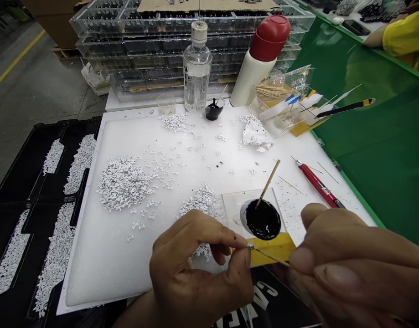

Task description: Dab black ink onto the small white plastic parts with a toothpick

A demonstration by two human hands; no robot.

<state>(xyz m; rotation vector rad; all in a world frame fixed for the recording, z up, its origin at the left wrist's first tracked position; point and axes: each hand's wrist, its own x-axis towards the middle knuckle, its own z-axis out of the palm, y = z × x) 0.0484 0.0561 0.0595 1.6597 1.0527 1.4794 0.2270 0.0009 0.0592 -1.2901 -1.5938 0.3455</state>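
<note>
My left hand (202, 269) pinches a tiny white part (250, 246) between thumb and forefinger. My right hand (359, 269) grips a thin wooden stick (272, 258), whose tip reaches the small part. Just behind my fingertips stands a cup of black paint (263, 219) with another stick (268, 183) leaning in it. The cup rests on a clear plate (230, 200) near a yellow piece (274, 248). A pile of small white parts (200, 200) lies behind my left hand, and a larger pile (123, 183) is at the left of the white board (89, 255).
A bottle (197, 73), a red-capped flask (260, 59) and a small black cup (214, 109) stand at the back before stacked clear trays (144, 54). A red knife (318, 186) lies right. Black trays (34, 182) sit left. Another person's yellow sleeve (406, 41) shows top right.
</note>
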